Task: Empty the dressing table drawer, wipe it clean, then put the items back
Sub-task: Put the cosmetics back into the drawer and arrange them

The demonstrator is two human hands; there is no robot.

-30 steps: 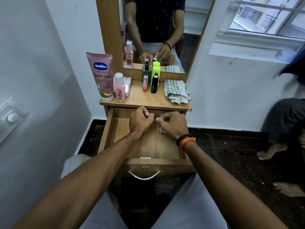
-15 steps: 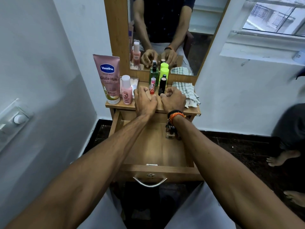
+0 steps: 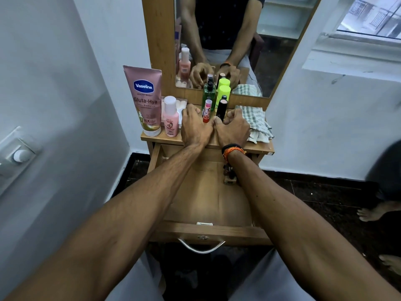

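The wooden drawer [image 3: 208, 232] of the dressing table stands pulled open; a few small bottles [image 3: 229, 174] sit at its back right, partly hidden by my right forearm. My left hand [image 3: 194, 129] and my right hand [image 3: 233, 129] rest side by side on the table top [image 3: 263, 148], fingers curled. Whatever is inside either fist is hidden. My left hand is beside a red lip balm [image 3: 207, 110]. My right hand is against a black tube [image 3: 221, 108]. A checked cloth [image 3: 257, 122] lies just right of my right hand.
On the top stand a pink Vaseline tube [image 3: 144, 101], a pink bottle [image 3: 170, 118], a green spray bottle [image 3: 208, 94] and a neon green bottle [image 3: 223, 92]. The mirror [image 3: 238, 40] rises behind. Another person's foot [image 3: 368, 213] is on the dark floor, right.
Both hands rose out of the drawer and now rest on the table top among the bottles. The small bottles at the drawer's back right are uncovered.
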